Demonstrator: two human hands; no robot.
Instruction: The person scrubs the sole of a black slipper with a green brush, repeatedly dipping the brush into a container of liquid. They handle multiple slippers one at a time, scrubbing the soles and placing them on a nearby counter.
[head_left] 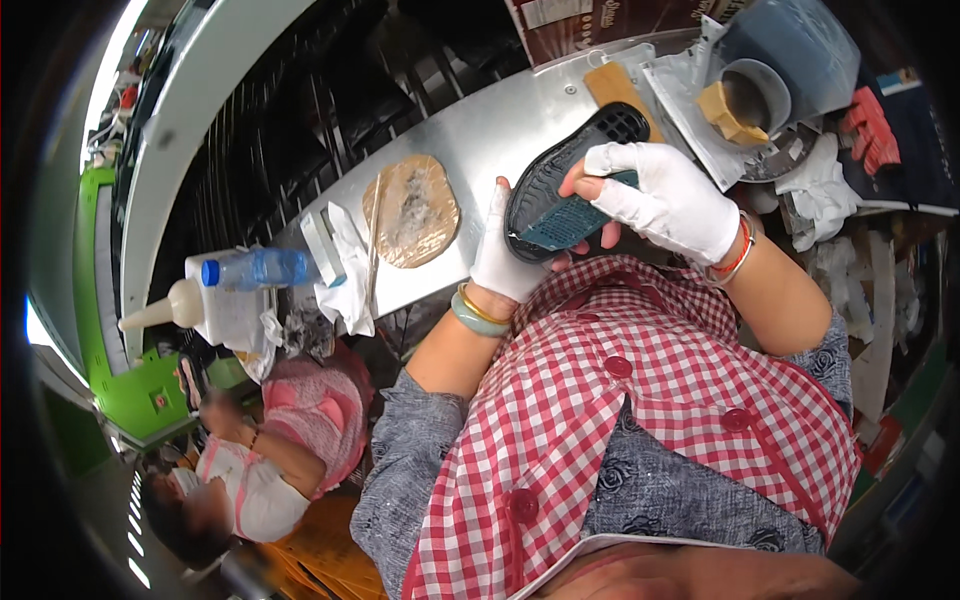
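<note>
A black shoe sole (pixel 565 160) is tilted in front of my chest, above the metal worktable. My left hand (pixel 502 252), in a white glove with bare fingertips, grips its lower end from the left and underneath. A teal textured piece (pixel 562 225) lies at an angle over that end of the sole. My right hand (pixel 672 200), gloved the same way, pinches the upper right part of this piece between thumb and fingers. Whether the teal piece is fixed to the sole, I cannot tell.
Left on the metal table (pixel 500 125) lies a round tape-wrapped pad (pixel 412 212) with a thin stick. Beyond it are a blue-capped bottle (pixel 258 268) and a white nozzle bottle (pixel 205 308). A cup (pixel 755 92) with a yellow sponge stands right. Another person (pixel 270 450) sits lower left.
</note>
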